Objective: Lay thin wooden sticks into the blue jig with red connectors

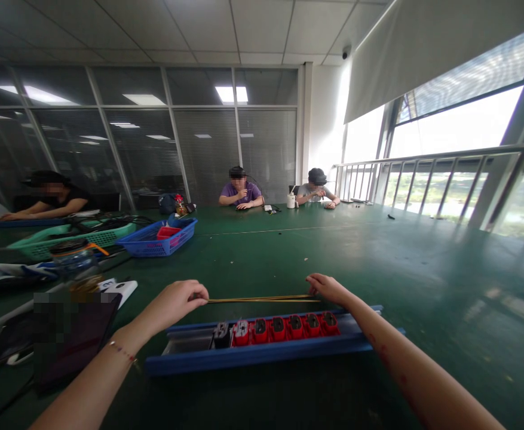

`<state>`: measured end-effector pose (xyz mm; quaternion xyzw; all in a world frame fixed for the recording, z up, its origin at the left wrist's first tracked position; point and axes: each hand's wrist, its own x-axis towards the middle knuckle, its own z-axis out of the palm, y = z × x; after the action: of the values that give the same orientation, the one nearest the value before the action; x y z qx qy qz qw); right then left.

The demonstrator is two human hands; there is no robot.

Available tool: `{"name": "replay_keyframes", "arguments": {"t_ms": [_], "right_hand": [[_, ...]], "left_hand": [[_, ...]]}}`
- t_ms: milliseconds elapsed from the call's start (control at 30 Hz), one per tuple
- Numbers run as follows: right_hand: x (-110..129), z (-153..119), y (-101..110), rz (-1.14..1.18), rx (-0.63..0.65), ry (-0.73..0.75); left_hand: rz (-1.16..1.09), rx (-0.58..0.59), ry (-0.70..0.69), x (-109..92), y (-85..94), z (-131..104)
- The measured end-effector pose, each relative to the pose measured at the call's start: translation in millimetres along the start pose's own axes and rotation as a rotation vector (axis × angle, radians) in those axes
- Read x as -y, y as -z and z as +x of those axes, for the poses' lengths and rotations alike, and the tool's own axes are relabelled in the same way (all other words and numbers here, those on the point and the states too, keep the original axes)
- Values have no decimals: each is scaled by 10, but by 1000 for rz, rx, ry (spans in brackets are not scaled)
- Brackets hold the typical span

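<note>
My left hand (181, 300) and my right hand (330, 289) are each closed on one end of a bundle of thin yellow wires (257, 299). The wires stretch nearly level between them, just beyond a long blue-edged rail (253, 356). Standing in the rail's grey channel is a row of several red connector holders (278, 329). A grey connector (242, 329) sits in the leftmost red one, and darker pieces show in the others. Left of that row is a black block (221, 335) with a grey top. My right forearm passes over the rail's right end.
On the left are a blue basket (158, 242) with a red box, a green basket (33, 243) of dark cables, a lidded jar (76, 263) and a dark tablet (80, 340). Several people sit at the far side and left of the green table (253, 257). A white bottle (291, 201) stands there.
</note>
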<state>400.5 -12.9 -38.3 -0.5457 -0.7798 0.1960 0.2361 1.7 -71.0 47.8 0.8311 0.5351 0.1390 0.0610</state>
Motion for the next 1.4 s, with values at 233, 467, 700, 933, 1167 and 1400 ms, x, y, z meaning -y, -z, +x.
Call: {"name": "replay_keyframes", "arguments": {"t_ms": [233, 467, 700, 933, 1167, 1400], "right_hand": [[110, -64, 8, -220, 95, 188], [237, -90, 23, -469, 89, 202], [314, -71, 21, -562, 107, 211], [305, -85, 5, -599, 101, 198], [297, -147, 174, -180, -279, 164], [540, -451, 265, 79, -316, 163]], "left_hand": [[62, 156, -22, 66, -397, 283], [166, 163, -53, 95, -556, 470], [246, 225, -59, 106, -609, 545], [205, 186, -52, 29, -620, 548], [-30, 37, -23, 31, -376, 381], [-475, 18, 24, -176, -192, -24]]}}
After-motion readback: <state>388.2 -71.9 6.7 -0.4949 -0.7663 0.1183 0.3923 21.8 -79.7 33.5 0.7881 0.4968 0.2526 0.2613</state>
